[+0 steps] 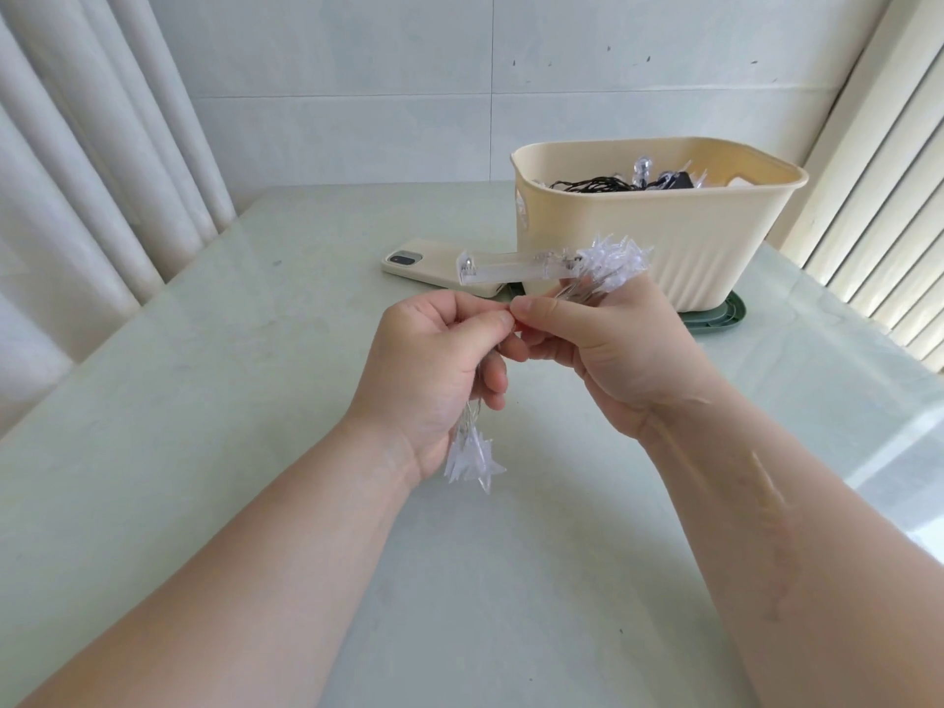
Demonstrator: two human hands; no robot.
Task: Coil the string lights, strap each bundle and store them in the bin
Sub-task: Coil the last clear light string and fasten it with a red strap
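Note:
I hold a coiled bundle of clear star-shaped string lights above the table. One cluster of stars [618, 263] sticks up past my right hand [608, 350], another cluster [472, 459] hangs below my left hand [439, 365]. The clear battery box [505, 268] juts out to the left above my fingers. Both hands pinch the middle of the bundle, thumbs and fingertips meeting; something thin and reddish shows between them. The cream bin [664, 232] stands behind at the right, holding other lights with dark wire [592, 184].
A phone in a cream case [424, 265] lies face down left of the bin. A green lid [715, 316] sticks out from under the bin. White curtains hang at left, blinds at right, a tiled wall behind the pale table [255, 350].

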